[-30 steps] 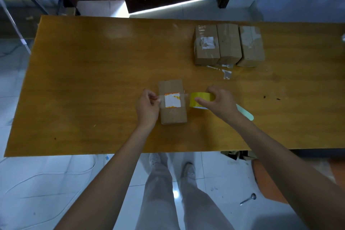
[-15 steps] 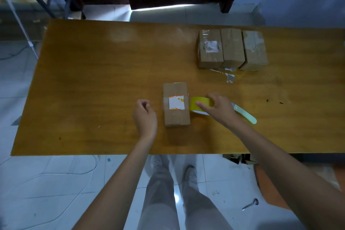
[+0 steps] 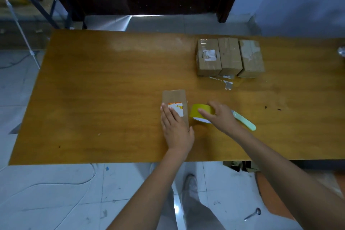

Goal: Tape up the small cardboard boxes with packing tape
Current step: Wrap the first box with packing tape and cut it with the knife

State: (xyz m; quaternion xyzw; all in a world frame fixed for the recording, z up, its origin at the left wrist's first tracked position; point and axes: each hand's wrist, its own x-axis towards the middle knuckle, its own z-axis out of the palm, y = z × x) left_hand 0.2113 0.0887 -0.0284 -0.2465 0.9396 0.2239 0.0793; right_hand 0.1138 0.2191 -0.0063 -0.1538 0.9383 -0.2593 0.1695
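Head view shows the left hand (image 3: 175, 129) lying flat, fingers straight, on the small cardboard box (image 3: 174, 102) near the table's (image 3: 93, 99) front edge, apparently pinning it against the tape's pull. At the box's 3 o'clock, touching distance, the right hand (image 3: 222, 115) curls around the yellow tape roll (image 3: 200, 111), ready to draw. Three more boxes (image 3: 229, 56) wait at 1 o'clock.
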